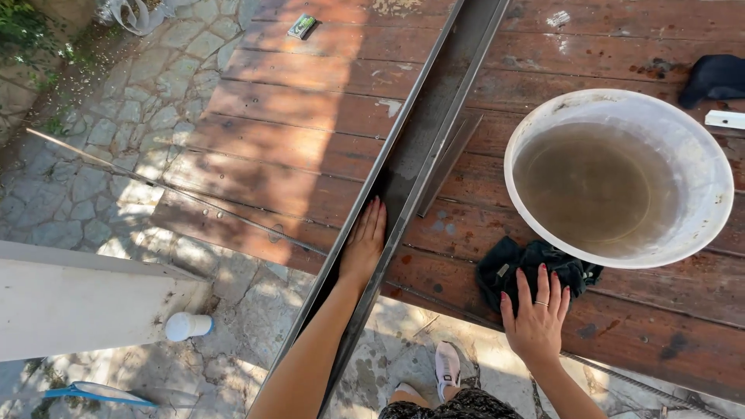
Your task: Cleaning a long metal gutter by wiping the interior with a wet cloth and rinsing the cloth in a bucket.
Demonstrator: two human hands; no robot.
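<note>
My left hand (363,242) lies flat, fingers together, inside a long dark metal channel (434,101) that runs diagonally across a reddish wooden deck (295,132). My right hand (535,320) rests on the deck with fingers spread, its fingertips touching a crumpled dark cloth (518,268). The cloth lies just in front of a large white basin (706,167) filled with murky brown water. Neither hand grips anything.
A thin dark metal strip (450,164) lies beside the channel. A small box (302,25) sits at the deck's far edge, a dark cloth (714,77) at far right. Below the deck: stone paving (116,116), a white cup (188,326), a white slab (70,302), my shoe (448,363).
</note>
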